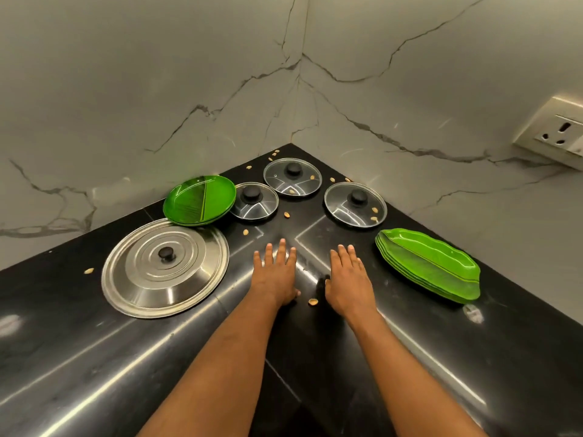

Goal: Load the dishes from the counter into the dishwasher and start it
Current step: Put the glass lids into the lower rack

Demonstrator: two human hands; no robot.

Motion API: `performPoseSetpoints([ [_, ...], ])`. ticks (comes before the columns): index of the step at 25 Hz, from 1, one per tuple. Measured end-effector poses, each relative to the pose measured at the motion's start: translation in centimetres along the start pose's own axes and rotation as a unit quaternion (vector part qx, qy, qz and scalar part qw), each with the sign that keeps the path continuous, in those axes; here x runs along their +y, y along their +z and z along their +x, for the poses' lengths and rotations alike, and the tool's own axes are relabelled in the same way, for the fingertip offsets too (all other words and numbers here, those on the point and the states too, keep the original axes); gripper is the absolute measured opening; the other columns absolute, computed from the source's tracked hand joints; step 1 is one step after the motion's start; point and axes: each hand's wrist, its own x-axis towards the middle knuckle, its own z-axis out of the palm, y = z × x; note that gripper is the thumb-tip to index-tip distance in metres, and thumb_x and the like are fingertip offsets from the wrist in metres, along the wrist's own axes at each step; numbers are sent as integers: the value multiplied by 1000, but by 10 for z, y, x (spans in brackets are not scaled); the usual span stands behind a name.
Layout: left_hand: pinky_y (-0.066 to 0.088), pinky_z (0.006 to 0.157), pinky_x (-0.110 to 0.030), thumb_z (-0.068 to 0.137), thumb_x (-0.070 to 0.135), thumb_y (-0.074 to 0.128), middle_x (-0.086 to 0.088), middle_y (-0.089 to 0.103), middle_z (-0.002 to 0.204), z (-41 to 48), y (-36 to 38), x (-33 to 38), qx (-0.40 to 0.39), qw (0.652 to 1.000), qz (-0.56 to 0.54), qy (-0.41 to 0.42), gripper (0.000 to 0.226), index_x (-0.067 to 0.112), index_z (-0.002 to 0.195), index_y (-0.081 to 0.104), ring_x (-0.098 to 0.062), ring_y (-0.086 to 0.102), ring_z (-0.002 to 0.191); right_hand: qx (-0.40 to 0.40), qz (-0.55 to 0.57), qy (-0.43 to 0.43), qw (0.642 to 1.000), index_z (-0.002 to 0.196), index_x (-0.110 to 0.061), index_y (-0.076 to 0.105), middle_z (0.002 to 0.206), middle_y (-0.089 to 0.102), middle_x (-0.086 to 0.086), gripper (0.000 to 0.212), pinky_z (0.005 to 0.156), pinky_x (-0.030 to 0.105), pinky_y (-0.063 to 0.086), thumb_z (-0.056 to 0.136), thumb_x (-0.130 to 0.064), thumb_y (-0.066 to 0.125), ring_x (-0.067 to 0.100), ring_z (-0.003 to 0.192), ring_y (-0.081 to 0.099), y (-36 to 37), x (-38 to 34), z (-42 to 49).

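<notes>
We see both hands palms down on the black counter (126, 357), in the corner where two marble-look walls (157, 89) meet. L hand (275, 275): grip spread, fingers straight, holding nothing. R hand (348, 279): grip likewise spread and flat, just beside the L, not touching it.

The dishes all sit on the counter, in an arc around the hands. Far L is a big steel lid (189, 279) w/ a black knob, near the L hand but apart. Behind it is a stack of round green plates (199, 200), its rim touching or overlapping the L glass lid (254, 201). The rear glass lid (292, 176) sits nearest the corner and the R glass lid (355, 205) ahead of the R hand. A stack of green leaf-shaped plates (430, 264) lies to the R.

Pale nut bits (313, 301) are scattered about: one betw. the wrists, some betw. fingertips and lids, a few on the rear and R glass lids. There's a wall socket (560, 134) on the R wall, above the counter.
</notes>
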Motion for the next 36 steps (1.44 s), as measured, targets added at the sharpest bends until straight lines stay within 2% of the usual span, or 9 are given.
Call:
performPoseSetpoints([
  [9, 1, 119, -60, 79, 47, 77, -12, -21, 162, 76, -30, 2, -37, 999, 21, -19, 120, 17, 157, -9, -40, -14, 149, -13, 13, -21, 1000, 153, -12, 19, 162, 11, 8, 64, 122, 38, 10, 95, -16, 48, 24, 150, -1, 10, 18, 90],
  [14, 13, 115, -68, 71, 42, 86, -5, -24, 162, 112, -35, 17, -142, 990, -7, 1, 131, 23, 156, -12, -36, -14, 150, 10, 29, 52, 998, 151, -6, 23, 159, 19, 13, 65, 121, 39, 15, 94, -22, 51, 29, 149, 9, 11, 39, 133],
  [17, 19, 112, -70, 69, 38, 88, 1, -24, 162, 134, -31, 24, -191, 981, -18, 1, 133, 25, 156, -11, -34, -14, 150, 14, 49, 118, 992, 145, -4, 32, 154, 30, 16, 64, 117, 43, 25, 91, -24, 58, 34, 144, 23, 13, 65, 169],
  [20, 24, 112, -66, 67, 38, 90, 1, -22, 163, 136, -34, 22, -189, 982, -1, 9, 135, 24, 157, -10, -35, -11, 150, 64, 74, 171, 981, 135, -6, 42, 135, 49, 19, 54, 101, 47, 41, 88, -24, 60, 38, 127, 45, 10, 75, 197],
  [23, 26, 113, -64, 65, 40, 89, 0, -22, 163, 136, -33, 21, -190, 982, 2, 16, 137, 23, 156, -11, -36, -10, 150, 108, 97, 229, 963, 133, -7, 44, 127, 55, 21, 51, 92, 46, 43, 90, -28, 60, 40, 117, 52, 6, 75, 216],
  [27, 25, 113, -65, 66, 39, 89, -1, -22, 163, 135, -35, 21, -190, 982, -2, 17, 136, 23, 156, -11, -36, -10, 150, 113, 94, 248, 958, 140, -12, 41, 130, 52, 21, 62, 96, 46, 41, 88, -37, 64, 40, 119, 50, 9, 80, 228],
  [31, 21, 114, -66, 66, 37, 89, -1, -23, 162, 133, -36, 22, -194, 981, -10, 15, 136, 23, 156, -12, -36, -12, 150, 88, 111, 243, 960, 129, -10, 50, 128, 54, 22, 52, 97, 45, 41, 87, -38, 65, 41, 119, 50, 6, 86, 236],
  [36, 21, 115, -65, 66, 36, 90, 0, -23, 162, 133, -36, 21, -195, 981, -12, 13, 136, 24, 156, -11, -36, -12, 150, 84, 90, 211, 970, 123, -5, 53, 128, 55, 19, 51, 98, 45, 42, 87, -38, 66, 38, 121, 50, 2, 74, 230],
])
